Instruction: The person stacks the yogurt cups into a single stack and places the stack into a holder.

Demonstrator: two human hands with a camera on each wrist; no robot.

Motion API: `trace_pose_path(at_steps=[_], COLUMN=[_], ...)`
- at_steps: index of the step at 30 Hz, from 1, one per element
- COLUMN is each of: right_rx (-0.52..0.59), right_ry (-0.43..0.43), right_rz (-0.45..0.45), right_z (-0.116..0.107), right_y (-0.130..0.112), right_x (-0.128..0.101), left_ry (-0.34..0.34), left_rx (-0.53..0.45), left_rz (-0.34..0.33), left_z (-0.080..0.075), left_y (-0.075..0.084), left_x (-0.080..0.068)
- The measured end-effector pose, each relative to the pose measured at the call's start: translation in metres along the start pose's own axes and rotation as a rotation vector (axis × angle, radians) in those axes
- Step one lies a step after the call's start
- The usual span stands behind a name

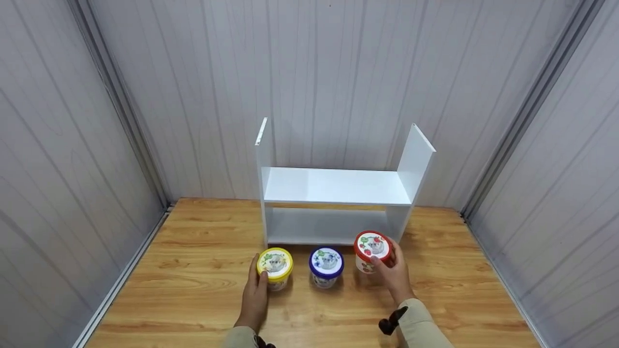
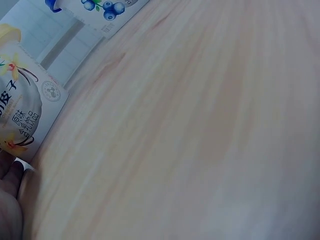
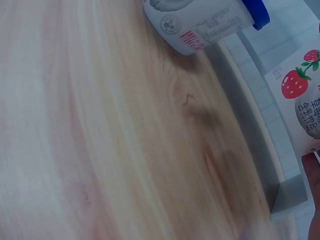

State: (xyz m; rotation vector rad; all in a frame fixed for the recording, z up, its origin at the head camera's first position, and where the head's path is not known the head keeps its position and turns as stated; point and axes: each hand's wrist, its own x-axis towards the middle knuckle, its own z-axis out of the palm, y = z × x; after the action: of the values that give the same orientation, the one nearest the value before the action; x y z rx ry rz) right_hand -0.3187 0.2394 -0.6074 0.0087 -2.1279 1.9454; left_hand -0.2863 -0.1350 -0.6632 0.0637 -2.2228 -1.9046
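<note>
Two hands, left point(image 1: 255, 294) and right point(image 1: 394, 274), curl their fingers around the sides of a yellow-lidded tub point(image 1: 274, 267) and a red-lidded tub point(image 1: 371, 250), seemingly light, rigid cups best gripped around the wall.

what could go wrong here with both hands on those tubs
The right hand grips the red-lidded strawberry tub close to the white shelf unit; lifting it could knock the shelf's edge. The blue-lidded blueberry tub stands close beside the yellow-lidded tub held by the left hand, so it may get bumped.
</note>
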Motion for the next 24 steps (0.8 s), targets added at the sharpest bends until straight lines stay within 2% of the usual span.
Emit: trace_pose_path(at_steps=[4,12,18,24], right_rx=[-0.001,0.025,0.027,0.061], right_ry=[-0.004,-0.011,-0.025,-0.020], right_rz=[-0.009,-0.006,0.000,0.012], right_z=[0.002,0.006,0.008,0.015], right_y=[-0.001,-0.009,-0.019,-0.021], right_x=[0.003,0.007,0.009,0.013], left_ry=[0.001,-0.038,-0.021,-0.002], left_rx=[-0.007,-0.015,0.015,0.015], left_rz=[-0.013,-0.041,-0.063,-0.049], left_z=[0.000,-0.001,-0.001,0.000], left_y=[0.001,0.002,0.003,0.002], left_x=[-0.001,-0.001,-0.001,-0.001])
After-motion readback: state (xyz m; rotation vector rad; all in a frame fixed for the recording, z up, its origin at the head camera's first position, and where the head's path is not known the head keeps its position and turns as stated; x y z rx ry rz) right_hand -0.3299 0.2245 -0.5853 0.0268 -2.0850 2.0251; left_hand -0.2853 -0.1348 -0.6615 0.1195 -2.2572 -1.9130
